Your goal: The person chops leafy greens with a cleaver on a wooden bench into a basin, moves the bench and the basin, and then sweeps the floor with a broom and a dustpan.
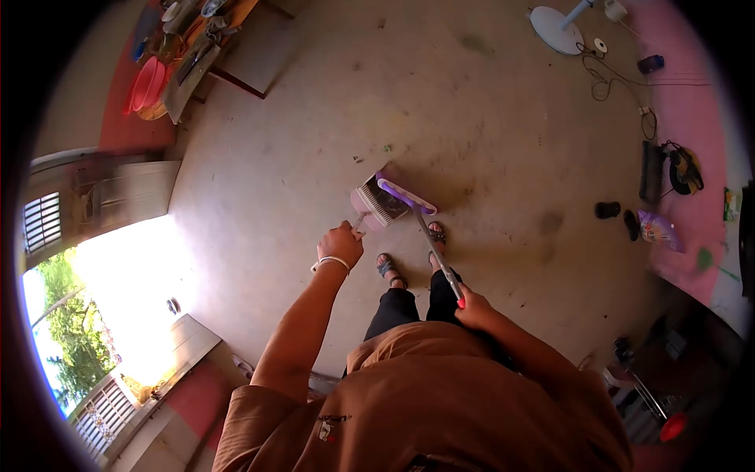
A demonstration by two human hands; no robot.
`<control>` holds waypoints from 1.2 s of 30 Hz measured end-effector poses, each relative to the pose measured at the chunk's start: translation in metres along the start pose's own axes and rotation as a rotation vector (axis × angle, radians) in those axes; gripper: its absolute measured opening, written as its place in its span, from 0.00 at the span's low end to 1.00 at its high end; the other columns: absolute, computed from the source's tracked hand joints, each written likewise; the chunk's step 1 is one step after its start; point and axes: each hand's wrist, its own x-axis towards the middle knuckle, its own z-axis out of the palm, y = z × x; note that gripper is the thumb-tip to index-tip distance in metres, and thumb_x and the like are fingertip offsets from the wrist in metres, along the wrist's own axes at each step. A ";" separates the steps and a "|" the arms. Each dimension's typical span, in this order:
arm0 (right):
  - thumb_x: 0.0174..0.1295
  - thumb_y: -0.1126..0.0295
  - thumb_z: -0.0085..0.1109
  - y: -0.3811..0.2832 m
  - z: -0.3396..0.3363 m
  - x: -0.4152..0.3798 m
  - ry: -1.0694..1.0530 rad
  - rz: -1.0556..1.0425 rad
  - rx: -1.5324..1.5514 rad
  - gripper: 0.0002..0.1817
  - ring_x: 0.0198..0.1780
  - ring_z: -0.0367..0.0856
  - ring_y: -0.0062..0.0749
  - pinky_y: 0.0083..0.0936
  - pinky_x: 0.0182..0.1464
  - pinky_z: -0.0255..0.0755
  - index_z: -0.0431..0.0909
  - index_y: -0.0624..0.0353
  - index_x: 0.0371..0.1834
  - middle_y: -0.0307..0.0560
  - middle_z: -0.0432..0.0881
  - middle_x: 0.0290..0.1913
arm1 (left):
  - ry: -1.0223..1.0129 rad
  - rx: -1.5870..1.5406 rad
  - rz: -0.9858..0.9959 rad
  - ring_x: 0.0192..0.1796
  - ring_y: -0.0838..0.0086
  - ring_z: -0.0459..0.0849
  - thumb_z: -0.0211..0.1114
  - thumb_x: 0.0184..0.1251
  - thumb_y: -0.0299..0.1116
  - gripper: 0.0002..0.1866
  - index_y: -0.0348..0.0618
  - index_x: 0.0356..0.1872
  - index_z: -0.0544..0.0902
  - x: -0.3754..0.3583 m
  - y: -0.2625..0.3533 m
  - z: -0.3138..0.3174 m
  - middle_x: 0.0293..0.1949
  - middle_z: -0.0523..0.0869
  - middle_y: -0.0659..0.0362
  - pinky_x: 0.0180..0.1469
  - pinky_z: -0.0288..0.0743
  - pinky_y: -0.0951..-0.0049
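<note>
My left hand (340,243) is wrapped round the handle of a pinkish dustpan (367,197), which has a row of comb-like teeth along one side. A broom (429,228) with a purple-and-white head slants down from my right hand (473,307), whose fingers close round its grey stick. The broom head lies across the dustpan's open side, over the dark inside of the pan. Both tools are down by my sandalled feet (389,267). Small bits of debris (387,148) lie on the floor just beyond the dustpan.
A cluttered table (197,71) with a pink basin (148,82) stands at upper left. An open doorway (141,267) lets in bright light at left. A fan base (556,30), a cable (602,82) and shoes (607,210) line the right side.
</note>
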 end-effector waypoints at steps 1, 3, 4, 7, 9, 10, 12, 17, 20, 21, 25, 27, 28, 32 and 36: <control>0.49 0.70 0.55 -0.002 -0.018 -0.017 0.050 -0.091 -0.036 0.36 0.45 0.79 0.58 0.42 0.47 0.73 0.58 0.60 0.66 0.67 0.79 0.40 | 0.009 -0.018 -0.004 0.39 0.51 0.84 0.57 0.61 0.42 0.14 0.41 0.38 0.78 -0.003 -0.010 0.004 0.34 0.84 0.45 0.43 0.77 0.55; 0.50 0.69 0.55 -0.011 -0.062 -0.044 0.005 0.032 -0.006 0.35 0.43 0.79 0.57 0.42 0.45 0.73 0.60 0.59 0.65 0.66 0.79 0.39 | 0.062 -0.121 -0.068 0.40 0.50 0.83 0.57 0.61 0.42 0.14 0.42 0.37 0.78 -0.007 -0.031 0.017 0.33 0.84 0.45 0.43 0.77 0.55; 0.50 0.69 0.55 -0.030 -0.085 -0.057 0.003 0.020 -0.030 0.35 0.43 0.79 0.57 0.42 0.45 0.73 0.60 0.59 0.65 0.66 0.79 0.39 | 0.064 -0.167 -0.116 0.40 0.49 0.83 0.56 0.61 0.43 0.14 0.42 0.38 0.79 -0.013 -0.037 0.020 0.34 0.84 0.44 0.43 0.77 0.54; 0.50 0.70 0.56 -0.064 -0.135 -0.051 -0.094 0.223 -0.066 0.32 0.41 0.79 0.56 0.42 0.43 0.73 0.63 0.57 0.63 0.62 0.80 0.38 | 0.090 -0.308 -0.226 0.41 0.48 0.82 0.56 0.61 0.43 0.16 0.41 0.39 0.79 -0.029 -0.056 0.048 0.35 0.84 0.44 0.45 0.76 0.54; 0.52 0.70 0.55 -0.044 -0.147 -0.003 0.140 -0.118 -0.340 0.27 0.39 0.80 0.55 0.42 0.41 0.74 0.66 0.58 0.59 0.60 0.80 0.35 | 0.050 -0.388 -0.246 0.43 0.46 0.81 0.56 0.61 0.45 0.18 0.40 0.41 0.79 -0.039 -0.054 0.070 0.37 0.84 0.43 0.46 0.75 0.55; 0.53 0.70 0.55 -0.053 -0.154 0.022 0.165 -0.152 -0.417 0.26 0.39 0.79 0.55 0.42 0.41 0.74 0.67 0.58 0.58 0.59 0.81 0.36 | 0.040 -0.429 -0.254 0.44 0.46 0.81 0.56 0.61 0.45 0.19 0.40 0.42 0.79 -0.046 -0.049 0.078 0.37 0.84 0.42 0.47 0.75 0.55; 0.54 0.69 0.55 -0.080 -0.169 0.077 0.187 -0.180 -0.494 0.26 0.34 0.81 0.49 0.39 0.34 0.75 0.66 0.59 0.59 0.58 0.81 0.34 | 0.009 -0.511 -0.295 0.44 0.46 0.81 0.57 0.61 0.45 0.18 0.41 0.43 0.79 -0.055 -0.036 0.092 0.38 0.83 0.42 0.47 0.75 0.55; 0.55 0.71 0.51 -0.097 -0.151 0.172 0.207 -0.081 -0.633 0.24 0.45 0.79 0.53 0.42 0.46 0.74 0.67 0.59 0.58 0.59 0.80 0.43 | 0.052 -0.624 -0.347 0.43 0.47 0.81 0.56 0.62 0.43 0.17 0.44 0.46 0.78 -0.058 0.006 0.094 0.37 0.84 0.43 0.46 0.74 0.54; 0.55 0.71 0.49 -0.062 -0.124 0.149 0.028 0.069 -0.689 0.27 0.47 0.79 0.54 0.42 0.49 0.73 0.65 0.60 0.61 0.61 0.80 0.44 | 0.029 -0.614 -0.348 0.44 0.48 0.81 0.56 0.61 0.42 0.17 0.46 0.47 0.78 -0.048 0.006 0.095 0.37 0.84 0.45 0.47 0.75 0.55; 0.55 0.71 0.49 -0.050 -0.125 0.133 -0.030 0.085 -0.707 0.27 0.47 0.79 0.54 0.43 0.49 0.73 0.64 0.59 0.62 0.62 0.80 0.44 | 0.048 -0.606 -0.326 0.44 0.49 0.81 0.57 0.61 0.42 0.17 0.46 0.47 0.78 -0.043 0.006 0.094 0.37 0.84 0.45 0.47 0.75 0.55; 0.54 0.67 0.57 -0.075 -0.166 0.035 -0.049 0.218 -0.408 0.27 0.42 0.80 0.54 0.41 0.45 0.74 0.67 0.56 0.60 0.60 0.81 0.37 | 0.046 -0.548 -0.299 0.41 0.48 0.82 0.56 0.61 0.42 0.17 0.45 0.47 0.78 -0.046 -0.019 0.105 0.35 0.84 0.44 0.45 0.75 0.55; 0.53 0.68 0.58 -0.083 -0.185 -0.002 -0.037 0.136 -0.384 0.30 0.29 0.77 0.43 0.36 0.31 0.71 0.64 0.56 0.63 0.55 0.79 0.30 | 0.036 -0.621 -0.326 0.44 0.50 0.82 0.57 0.61 0.41 0.17 0.44 0.46 0.78 -0.067 -0.032 0.100 0.38 0.84 0.44 0.47 0.75 0.57; 0.53 0.69 0.59 -0.093 -0.199 -0.004 -0.042 0.052 -0.357 0.34 0.15 0.74 0.32 0.31 0.17 0.68 0.62 0.57 0.66 0.50 0.76 0.23 | 0.023 -0.691 -0.361 0.46 0.52 0.82 0.58 0.60 0.40 0.16 0.42 0.46 0.79 -0.081 -0.031 0.099 0.40 0.84 0.44 0.48 0.75 0.60; 0.55 0.69 0.57 -0.105 -0.213 0.075 0.021 -0.349 -0.669 0.29 0.15 0.74 0.33 0.32 0.18 0.69 0.65 0.56 0.63 0.50 0.76 0.22 | -0.004 -0.801 -0.472 0.43 0.51 0.83 0.58 0.61 0.42 0.18 0.41 0.46 0.78 -0.101 -0.015 0.095 0.37 0.84 0.43 0.47 0.76 0.60; 0.55 0.67 0.55 -0.175 -0.181 0.172 0.022 -0.291 -0.756 0.23 0.42 0.79 0.55 0.42 0.45 0.73 0.70 0.54 0.57 0.59 0.81 0.38 | 0.058 -0.824 -0.449 0.43 0.52 0.83 0.59 0.61 0.45 0.20 0.37 0.45 0.78 -0.095 -0.004 0.126 0.37 0.84 0.43 0.46 0.76 0.61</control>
